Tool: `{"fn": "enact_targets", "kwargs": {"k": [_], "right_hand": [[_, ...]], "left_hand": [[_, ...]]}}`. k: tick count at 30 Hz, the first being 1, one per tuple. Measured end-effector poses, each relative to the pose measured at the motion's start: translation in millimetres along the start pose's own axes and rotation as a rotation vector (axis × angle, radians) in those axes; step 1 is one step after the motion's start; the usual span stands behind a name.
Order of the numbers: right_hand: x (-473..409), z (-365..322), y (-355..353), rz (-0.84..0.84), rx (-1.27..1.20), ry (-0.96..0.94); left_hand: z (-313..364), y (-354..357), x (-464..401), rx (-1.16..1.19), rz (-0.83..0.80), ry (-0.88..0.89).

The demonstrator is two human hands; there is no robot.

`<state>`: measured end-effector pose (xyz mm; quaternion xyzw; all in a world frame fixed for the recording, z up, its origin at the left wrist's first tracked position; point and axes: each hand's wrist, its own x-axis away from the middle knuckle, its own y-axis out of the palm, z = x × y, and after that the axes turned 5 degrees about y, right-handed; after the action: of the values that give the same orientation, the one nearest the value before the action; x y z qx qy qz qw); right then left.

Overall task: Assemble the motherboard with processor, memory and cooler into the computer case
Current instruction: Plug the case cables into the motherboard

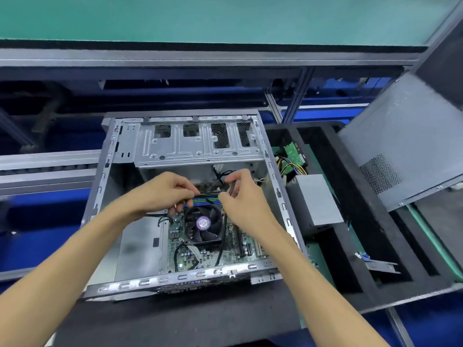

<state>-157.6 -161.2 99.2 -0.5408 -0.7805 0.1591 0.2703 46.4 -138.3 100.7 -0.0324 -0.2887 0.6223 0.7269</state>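
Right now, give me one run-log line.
motherboard in case | cooler mounted | left hand, right hand at memory slots | right pinches cable

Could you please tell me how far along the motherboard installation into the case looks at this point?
Done: the motherboard, with its cooler fan mounted, already lies inside the open case. In hand: the left hand and right hand work at the memory slots above the fan; what they pinch is unclear. Left: the power supply sits outside in the foam tray, and the side panel is off.
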Motion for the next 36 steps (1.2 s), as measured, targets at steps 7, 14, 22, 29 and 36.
{"fn": "enact_targets", "kwargs": {"k": [7, 14, 22, 29, 36], "right_hand": [[3, -1, -8, -0.047, -0.173, 0.051], [0, -5, -18, -0.127, -0.589, 0.157], [-1, -16, -1, -0.258, -0.753, 0.23], [9, -7, 2, 0.091, -0.001, -0.156], [7, 0, -3, 0.227, 0.05, -0.208]], "left_hand": [[-7, 4, 1, 0.125, -0.04, 0.076], [-4, 5, -5, 0.526, -0.177, -0.042], [10, 29, -14, 0.377, -0.091, 0.028], [14, 34, -16, 0.921, -0.279, -0.055], [14, 35, -19, 0.974, -0.163, -0.041]]}}
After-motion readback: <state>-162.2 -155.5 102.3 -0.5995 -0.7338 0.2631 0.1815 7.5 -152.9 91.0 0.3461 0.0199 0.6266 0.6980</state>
